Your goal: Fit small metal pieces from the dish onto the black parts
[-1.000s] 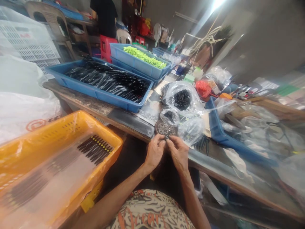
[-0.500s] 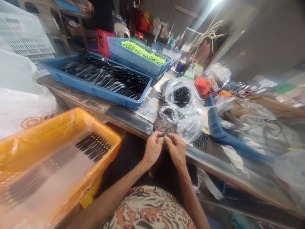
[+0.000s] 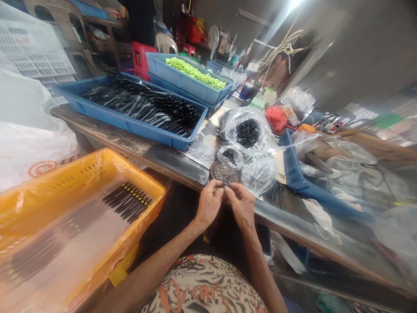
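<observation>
So the left hand (image 3: 209, 203) and right hand (image 3: 241, 203) meet mid-frame, fingers pinched on a tiny dark piece (image 3: 225, 184) too small to make out, right at the near edge of a round brown bowl (image 3: 213, 170) of little silvery metal bits, with an orange plastic crate (image 3: 94, 170) lower left.

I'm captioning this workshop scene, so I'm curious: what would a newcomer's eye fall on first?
Probably the big orange crate at lower left, with dark, yellow-dotted pieces lined up inside. Next, perhaps, the lime-green pieces heaped in a blue tray at upper centre. Then the left hand and right hand, fingertips close together just in front of a round bowl of small metallic bits.
</observation>
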### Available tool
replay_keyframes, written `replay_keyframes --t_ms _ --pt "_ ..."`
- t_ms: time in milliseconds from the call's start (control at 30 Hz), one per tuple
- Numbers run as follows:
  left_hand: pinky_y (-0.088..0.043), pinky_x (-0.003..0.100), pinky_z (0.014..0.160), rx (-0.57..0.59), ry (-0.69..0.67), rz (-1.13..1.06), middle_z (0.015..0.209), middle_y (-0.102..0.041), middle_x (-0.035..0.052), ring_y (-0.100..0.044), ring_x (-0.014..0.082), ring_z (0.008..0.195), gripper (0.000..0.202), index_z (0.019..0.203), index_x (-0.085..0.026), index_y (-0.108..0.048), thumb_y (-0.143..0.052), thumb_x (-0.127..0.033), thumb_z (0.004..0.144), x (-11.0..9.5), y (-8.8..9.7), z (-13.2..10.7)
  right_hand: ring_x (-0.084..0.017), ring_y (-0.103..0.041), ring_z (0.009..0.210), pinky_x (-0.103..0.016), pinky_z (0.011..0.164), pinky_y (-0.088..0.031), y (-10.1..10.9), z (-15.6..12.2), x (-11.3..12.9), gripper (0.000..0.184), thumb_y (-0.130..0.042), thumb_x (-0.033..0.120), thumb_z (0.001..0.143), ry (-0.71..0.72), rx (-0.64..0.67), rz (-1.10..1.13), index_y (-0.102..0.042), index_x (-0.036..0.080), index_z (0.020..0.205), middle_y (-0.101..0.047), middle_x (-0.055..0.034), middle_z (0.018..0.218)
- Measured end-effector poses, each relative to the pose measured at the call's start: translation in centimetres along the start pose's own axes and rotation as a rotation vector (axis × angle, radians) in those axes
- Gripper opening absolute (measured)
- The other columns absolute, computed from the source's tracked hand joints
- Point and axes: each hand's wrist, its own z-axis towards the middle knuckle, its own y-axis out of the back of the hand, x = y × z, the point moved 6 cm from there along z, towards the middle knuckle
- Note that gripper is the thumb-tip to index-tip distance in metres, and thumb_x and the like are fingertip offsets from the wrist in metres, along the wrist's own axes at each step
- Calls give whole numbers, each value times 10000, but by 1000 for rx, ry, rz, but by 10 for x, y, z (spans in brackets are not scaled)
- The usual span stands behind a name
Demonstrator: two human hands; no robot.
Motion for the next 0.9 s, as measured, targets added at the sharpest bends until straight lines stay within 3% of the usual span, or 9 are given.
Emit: replay_keyframes --t_ms 900 --pt "-416 189 513 20 -20 33 568 -548 -32 -493 87 501 111 840 -160 -609 -544 -188 754 1 0 -1 -159 -631 614 -276 557 -531 0 0 -4 236 -667 379 716 7 -1 38 -640 172 827 -686 -21 731"
